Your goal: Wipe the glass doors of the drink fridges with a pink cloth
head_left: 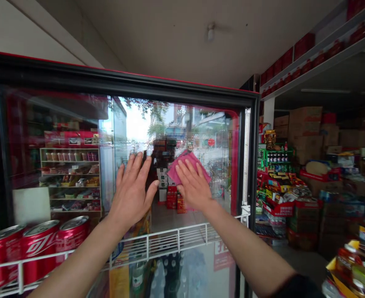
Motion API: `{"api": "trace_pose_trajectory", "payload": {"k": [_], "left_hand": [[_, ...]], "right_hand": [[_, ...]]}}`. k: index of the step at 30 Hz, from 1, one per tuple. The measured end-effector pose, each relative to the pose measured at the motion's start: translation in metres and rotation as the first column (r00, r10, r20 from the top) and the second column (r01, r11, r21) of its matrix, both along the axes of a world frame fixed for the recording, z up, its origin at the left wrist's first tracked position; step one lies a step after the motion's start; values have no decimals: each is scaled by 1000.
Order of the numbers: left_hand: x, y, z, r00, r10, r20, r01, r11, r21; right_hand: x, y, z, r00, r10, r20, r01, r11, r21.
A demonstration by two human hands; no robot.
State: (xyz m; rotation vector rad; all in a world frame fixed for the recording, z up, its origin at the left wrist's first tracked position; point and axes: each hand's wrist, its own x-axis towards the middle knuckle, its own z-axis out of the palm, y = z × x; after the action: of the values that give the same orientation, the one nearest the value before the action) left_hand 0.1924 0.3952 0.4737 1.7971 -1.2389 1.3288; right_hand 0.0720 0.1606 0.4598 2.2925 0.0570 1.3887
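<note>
- Right hand (193,186), grip open and flat, pinned a pink cloth (186,159) to the cooler's glass door (201,124), beneath its fingertips.
- Left hand (132,190), open and empty, rested on the glass just left of it.

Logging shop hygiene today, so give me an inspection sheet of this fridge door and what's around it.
Surface: glass fridge door, reflections across it.
Things in hand: pink cloth flat on the glass.
Clutter: red cans on white wire shelf; bottles below.
Grips: left hand open, flat on glass; right hand open, pressing the cloth.
Cables: nothing seen.
Surroundings: stacked cartons and packed goods at right.
</note>
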Motion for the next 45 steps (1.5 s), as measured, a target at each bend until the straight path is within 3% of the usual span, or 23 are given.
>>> {"api": "trace_pose_trajectory", "payload": {"k": [5,8,11,14,18,25,30,33,37,39,41,45], "left_hand": [[9,16,-10,999,37,23,-37,999,1],[17,35,-14,997,77,30,-77,997,3],[27,59,-20,991,130,39,-130,991,13],[38,85,-29,983,178,37,-179,984,18],[45,117,-39,977,213,6,-213,977,11],[45,172,-64,969,244,-46,-243,970,32],[59,210,-84,954,288,-79,-287,958,30],[67,227,-91,934,335,-123,-336,942,18],[78,240,-95,901,404,-159,-408,913,6],[83,241,-96,882,439,-171,-446,895,-7],[89,238,-96,862,470,-189,-481,877,-12],[98,220,-93,832,506,-227,-521,853,-10]], "right_hand": [[-65,-86,-12,983,-108,150,105,994,27],[-98,-124,-15,967,-178,181,178,984,13],[-113,-141,-9,969,-207,135,218,973,-75],[-104,-135,3,981,-180,79,188,974,-124],[-65,-86,19,987,-133,-90,119,982,-147],[26,67,34,959,15,-282,-74,976,-202],[95,158,43,901,131,-414,-235,949,-210],[141,213,47,871,120,-475,-292,906,-306],[201,283,45,866,89,-491,-371,775,-512],[222,305,43,865,88,-494,-401,713,-575],[235,311,41,851,133,-508,-447,691,-567],[236,279,40,805,255,-535,-534,705,-467]]}}
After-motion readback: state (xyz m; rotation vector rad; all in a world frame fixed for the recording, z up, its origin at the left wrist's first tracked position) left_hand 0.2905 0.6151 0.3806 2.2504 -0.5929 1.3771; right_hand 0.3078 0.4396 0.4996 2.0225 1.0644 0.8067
